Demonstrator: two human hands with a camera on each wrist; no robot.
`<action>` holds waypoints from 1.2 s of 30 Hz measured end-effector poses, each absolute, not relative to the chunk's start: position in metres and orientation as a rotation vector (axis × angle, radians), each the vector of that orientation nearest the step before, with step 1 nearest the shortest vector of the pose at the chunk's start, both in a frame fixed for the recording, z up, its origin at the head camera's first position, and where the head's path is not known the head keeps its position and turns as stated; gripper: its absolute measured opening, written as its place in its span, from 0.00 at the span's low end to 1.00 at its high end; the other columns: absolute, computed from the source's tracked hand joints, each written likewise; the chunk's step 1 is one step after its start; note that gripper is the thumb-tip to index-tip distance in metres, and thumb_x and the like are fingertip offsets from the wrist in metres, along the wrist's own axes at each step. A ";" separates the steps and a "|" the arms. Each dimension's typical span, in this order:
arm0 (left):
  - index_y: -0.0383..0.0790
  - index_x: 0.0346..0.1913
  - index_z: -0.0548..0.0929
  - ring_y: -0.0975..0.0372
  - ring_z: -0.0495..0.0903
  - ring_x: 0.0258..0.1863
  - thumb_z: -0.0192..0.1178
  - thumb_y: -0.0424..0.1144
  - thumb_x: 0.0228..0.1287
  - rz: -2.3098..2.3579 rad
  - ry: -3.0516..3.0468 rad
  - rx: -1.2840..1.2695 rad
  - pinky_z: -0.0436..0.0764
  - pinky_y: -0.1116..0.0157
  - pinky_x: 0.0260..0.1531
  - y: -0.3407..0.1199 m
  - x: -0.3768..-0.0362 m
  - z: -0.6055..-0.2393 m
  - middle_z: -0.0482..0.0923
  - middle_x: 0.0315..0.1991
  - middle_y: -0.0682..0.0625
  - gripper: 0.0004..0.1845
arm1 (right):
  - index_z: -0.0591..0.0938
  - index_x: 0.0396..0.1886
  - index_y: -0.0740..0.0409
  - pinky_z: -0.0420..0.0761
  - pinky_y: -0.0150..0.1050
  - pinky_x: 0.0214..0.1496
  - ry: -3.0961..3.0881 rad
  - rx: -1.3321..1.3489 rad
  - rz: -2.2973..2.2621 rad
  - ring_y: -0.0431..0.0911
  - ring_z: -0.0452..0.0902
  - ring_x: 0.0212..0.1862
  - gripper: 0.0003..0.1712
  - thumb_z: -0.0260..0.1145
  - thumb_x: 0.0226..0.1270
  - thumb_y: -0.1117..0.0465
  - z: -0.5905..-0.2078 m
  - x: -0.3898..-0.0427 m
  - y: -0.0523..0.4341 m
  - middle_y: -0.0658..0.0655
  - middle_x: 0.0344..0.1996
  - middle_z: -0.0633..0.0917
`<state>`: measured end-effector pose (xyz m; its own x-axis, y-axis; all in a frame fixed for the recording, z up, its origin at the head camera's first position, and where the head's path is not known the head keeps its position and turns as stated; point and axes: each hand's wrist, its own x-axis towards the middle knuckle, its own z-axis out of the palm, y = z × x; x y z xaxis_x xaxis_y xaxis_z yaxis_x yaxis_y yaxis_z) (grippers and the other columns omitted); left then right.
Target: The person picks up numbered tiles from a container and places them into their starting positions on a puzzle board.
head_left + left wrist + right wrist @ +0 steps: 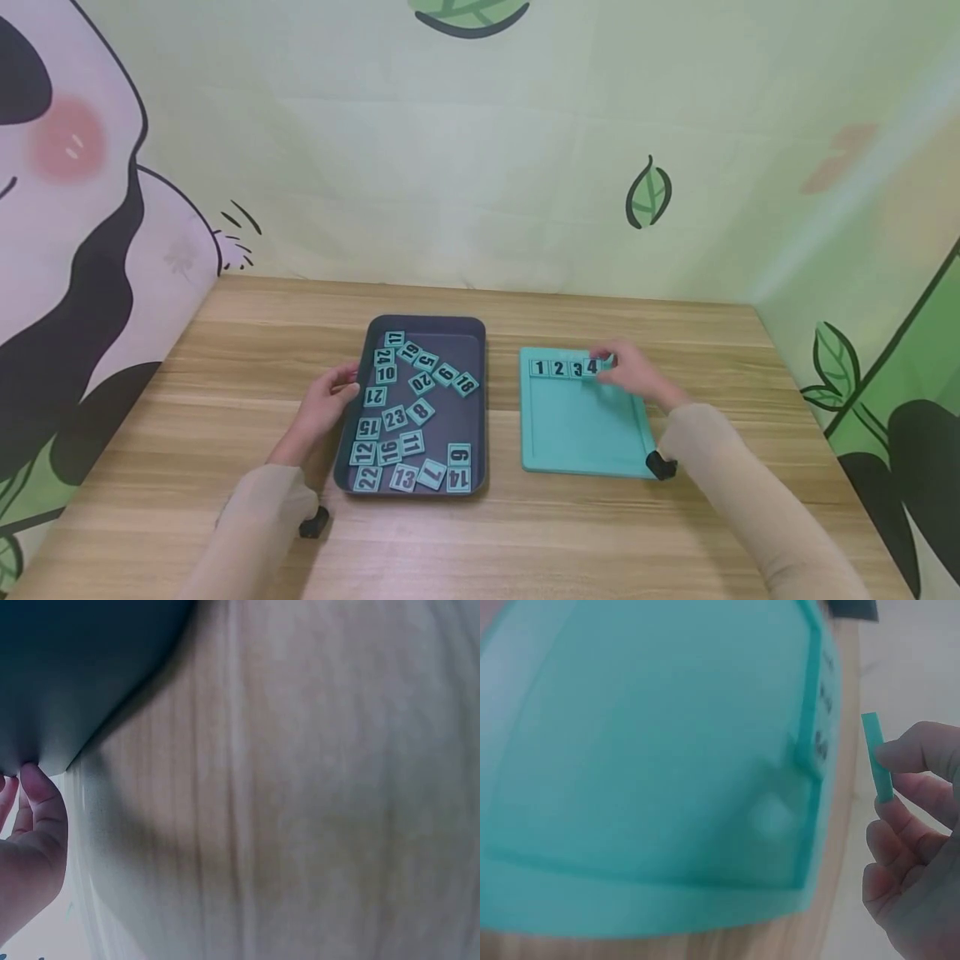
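My right hand (636, 373) pinches a teal number tile marked 4 (592, 367) over the top row of a square teal tray (585, 429). In the right wrist view the thumb and fingers hold that tile (877, 756) edge-on, raised off the tray. Tiles 1 (539, 367), 2 (558, 368) and 3 (577, 368) lie in a row left of it. My left hand (324, 408) grips the left edge of a dark tray (450, 421); in the left wrist view its thumb (43, 795) presses the tray's side, with other fingers partly hidden.
Several loose number tiles lie scattered at various angles in the dark tray, among them 23 (393, 417) and 18 (465, 384). Both trays stand on a wood-grain table (525, 533). Behind it rises a wall with panda and leaf pictures (649, 196).
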<state>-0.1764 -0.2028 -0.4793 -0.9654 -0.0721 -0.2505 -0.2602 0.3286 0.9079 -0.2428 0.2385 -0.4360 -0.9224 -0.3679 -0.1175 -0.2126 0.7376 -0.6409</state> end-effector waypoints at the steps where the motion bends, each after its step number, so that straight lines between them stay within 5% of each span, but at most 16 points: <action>1: 0.38 0.63 0.60 0.49 0.61 0.61 0.42 0.35 0.67 1.704 2.422 -0.307 0.64 0.52 0.59 -0.203 -0.176 -0.479 0.62 0.60 0.39 0.22 | 0.74 0.48 0.69 0.74 0.39 0.39 2.702 -0.447 -0.953 0.54 0.69 0.42 0.22 0.61 0.50 0.69 -0.438 -0.243 0.241 0.65 0.42 0.74; 19: 0.39 0.63 0.60 0.49 0.61 0.61 0.43 0.36 0.67 1.709 2.407 -0.325 0.65 0.52 0.59 -0.204 -0.177 -0.482 0.62 0.60 0.40 0.22 | 0.74 0.48 0.66 0.71 0.53 0.53 2.786 -0.321 -0.857 0.59 0.68 0.50 0.22 0.61 0.49 0.69 -0.468 -0.250 0.251 0.66 0.48 0.71; 36: 0.41 0.64 0.59 0.49 0.61 0.61 0.42 0.36 0.67 1.734 2.384 -0.337 0.65 0.52 0.59 -0.204 -0.177 -0.483 0.62 0.60 0.41 0.23 | 0.73 0.52 0.61 0.72 0.52 0.51 2.794 -0.225 -0.849 0.57 0.68 0.51 0.22 0.59 0.55 0.65 -0.475 -0.249 0.248 0.64 0.48 0.70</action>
